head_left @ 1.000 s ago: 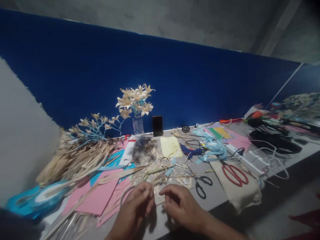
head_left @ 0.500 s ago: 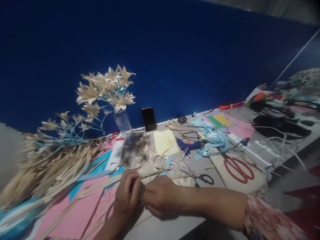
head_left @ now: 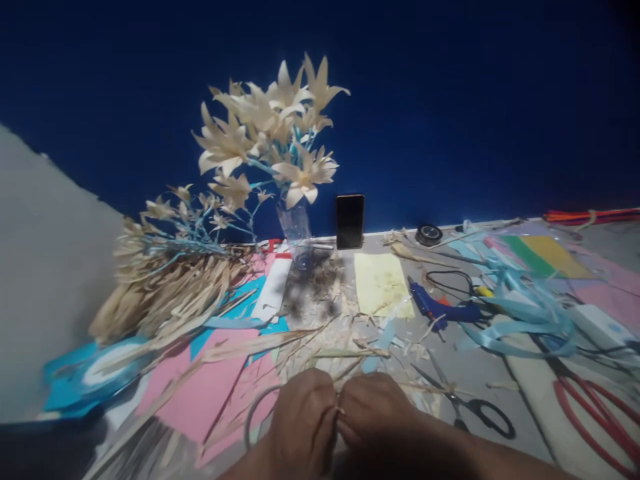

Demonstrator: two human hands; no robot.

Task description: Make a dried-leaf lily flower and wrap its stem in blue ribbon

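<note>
Head view first: what takes up the most of it?

A deep blue wall [head_left: 450,120] across the back, with a pale grey wall [head_left: 45,280] coming in at the left.

And the surface?

A grey table [head_left: 475,368] runs along the foot of the blue wall, heavily strewn. Cream flowers [head_left: 270,127] stand in a clear vase [head_left: 297,233] at the back. A bundle of dry tan strips [head_left: 165,303] lies to the left, and pink sheets [head_left: 215,387] lie in front of that.

What about the right side?

Light-blue ribbon [head_left: 515,345] lies in loops there, beside a blue glue gun [head_left: 447,310]. A yellow sheet [head_left: 383,283] is left of the gun, and a dark phone [head_left: 350,222] stands upright near the wall. Black-handled scissors [head_left: 453,398] lie just beyond the right forearm.

Now the hands. How far open are the fingers?

Not spread at all. The left hand [head_left: 303,417] and the right hand [head_left: 373,410] meet at the front edge, knuckles up, fingers curled inward and down.

Pinching something?

I can't tell; the backs of the hands hide most of the fingertips. Pale scraps [head_left: 320,360] lie just past the knuckles.

Anything smaller?

One tiny pale bit [head_left: 340,409], right where the two hands meet. It is too blurred to identify.
</note>
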